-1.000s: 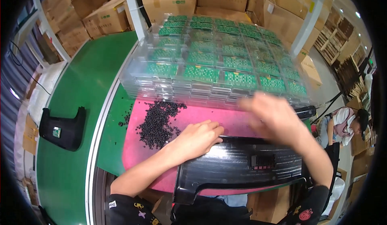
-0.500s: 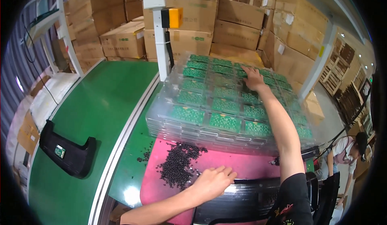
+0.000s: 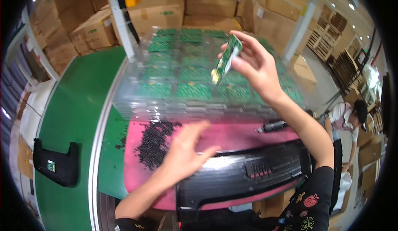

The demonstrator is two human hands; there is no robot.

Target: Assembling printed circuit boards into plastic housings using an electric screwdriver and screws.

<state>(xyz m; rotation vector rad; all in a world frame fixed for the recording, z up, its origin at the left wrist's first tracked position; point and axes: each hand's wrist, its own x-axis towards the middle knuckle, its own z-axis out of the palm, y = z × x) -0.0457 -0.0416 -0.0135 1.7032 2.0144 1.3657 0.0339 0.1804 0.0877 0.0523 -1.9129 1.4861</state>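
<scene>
A green circuit board (image 3: 226,63) is pinched in my right hand (image 3: 259,67), tilted up on edge above the stacked clear plastic trays (image 3: 132,96). Several more green boards lie in the top tray's pockets. My left hand (image 3: 186,150), a little blurred, has its fingers apart over the pink mat (image 3: 224,131). It holds nothing. Just left of it is a heap of small black screws or similar pieces (image 3: 151,146). In front of me lies a long curved black plastic panel (image 3: 244,175) with a row of slots, close to my left fingertips.
A black electric screwdriver (image 3: 273,126) rests on the mat's right side. Leftward, a green conveyor belt (image 3: 72,102) carries a black panel (image 3: 58,173) with a small board on it. Cardboard boxes (image 3: 151,19) are stacked behind. Another person (image 3: 346,117) works at the far right.
My right hand has lifted from the far part of the tray, now with a circuit board in it. My left hand has risen off the panel's edge. The view has shifted toward the right.
</scene>
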